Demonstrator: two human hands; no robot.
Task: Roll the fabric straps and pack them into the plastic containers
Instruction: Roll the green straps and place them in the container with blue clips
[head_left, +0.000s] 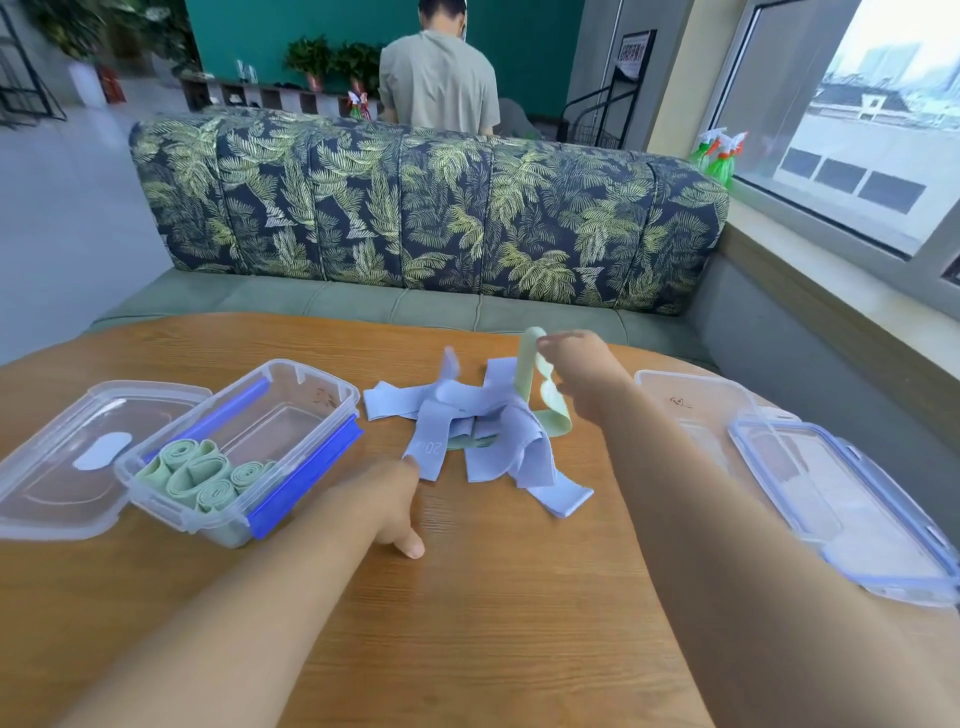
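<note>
Wooden table (493, 623) before leaf-print sofa (415, 208); right hand (582, 374) pinches green strap (524, 374).

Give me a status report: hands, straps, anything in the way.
Right hand pinches green strap, held up. Left hand at blue straps, grip unclear. Green tail lies under blue pile.

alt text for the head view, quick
Right hand holds a green strap up from a pile of blue straps on a table; left hand rests at the pile's edge. A container at left holds green rolls.
</note>
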